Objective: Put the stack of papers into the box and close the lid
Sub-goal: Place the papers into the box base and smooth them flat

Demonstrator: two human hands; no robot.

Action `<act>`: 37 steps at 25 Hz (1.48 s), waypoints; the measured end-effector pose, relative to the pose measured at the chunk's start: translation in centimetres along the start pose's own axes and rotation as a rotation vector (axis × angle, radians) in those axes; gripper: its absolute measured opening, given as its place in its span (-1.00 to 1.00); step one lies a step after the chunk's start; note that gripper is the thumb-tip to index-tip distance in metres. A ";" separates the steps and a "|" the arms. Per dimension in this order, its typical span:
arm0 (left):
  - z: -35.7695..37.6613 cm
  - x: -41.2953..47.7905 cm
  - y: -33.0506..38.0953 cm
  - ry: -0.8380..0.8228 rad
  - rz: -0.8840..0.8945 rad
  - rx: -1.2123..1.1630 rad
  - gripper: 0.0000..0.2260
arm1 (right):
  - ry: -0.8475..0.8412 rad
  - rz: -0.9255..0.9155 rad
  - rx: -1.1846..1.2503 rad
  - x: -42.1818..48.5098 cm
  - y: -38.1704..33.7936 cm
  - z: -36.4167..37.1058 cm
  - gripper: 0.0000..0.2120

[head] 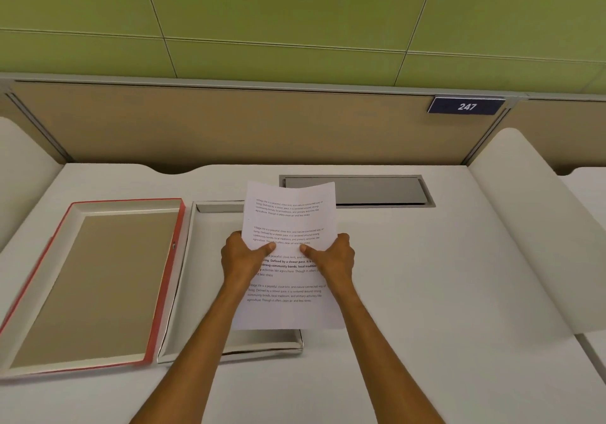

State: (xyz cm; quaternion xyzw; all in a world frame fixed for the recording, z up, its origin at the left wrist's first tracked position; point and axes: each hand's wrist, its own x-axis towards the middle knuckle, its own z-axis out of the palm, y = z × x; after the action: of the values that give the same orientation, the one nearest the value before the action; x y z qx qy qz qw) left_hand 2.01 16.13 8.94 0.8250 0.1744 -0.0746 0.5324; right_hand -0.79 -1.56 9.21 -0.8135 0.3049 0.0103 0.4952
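A stack of white printed papers (288, 213) is held up above the desk, tilted toward me. My left hand (244, 256) grips its left edge and my right hand (333, 256) grips its right edge, both thumbs on the printed face. Below and behind the papers lies the open white box (187, 279), partly hidden by the sheets and my left forearm. Its lid (98, 282), red-edged with a tan inner panel, lies upside down on the desk to the left of the box, touching it.
A grey cable hatch (377, 190) is set into the white desk (426, 292) behind the papers. A tan partition with a blue "247" sign (465, 106) stands at the back. White curved side dividers (531, 226) flank the desk.
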 end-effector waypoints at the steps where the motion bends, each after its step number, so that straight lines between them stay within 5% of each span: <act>1: -0.8 0.3 -0.5 0.011 -0.007 0.007 -0.59 | -0.011 -0.002 -0.007 -0.3 -0.3 0.9 -0.41; 13: -7.0 3.3 -5.9 0.014 -0.081 -0.079 -0.66 | -0.130 0.044 -0.046 -1.8 -1.1 9.3 -0.37; 28: -6.3 5.7 -9.1 -0.024 -0.135 -0.102 -0.82 | -0.122 -0.007 -0.242 -0.9 -0.4 13.2 -0.45; 37: -5.7 6.4 -10.4 -0.012 -0.187 -0.084 -0.72 | -0.123 -0.014 -0.288 -0.3 0.1 13.9 -0.45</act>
State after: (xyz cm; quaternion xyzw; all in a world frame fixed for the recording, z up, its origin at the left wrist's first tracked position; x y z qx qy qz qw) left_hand 3.79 26.52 0.53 0.7817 0.2503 -0.1215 0.5581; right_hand 2.85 9.86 2.21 -0.8759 0.2637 0.1003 0.3913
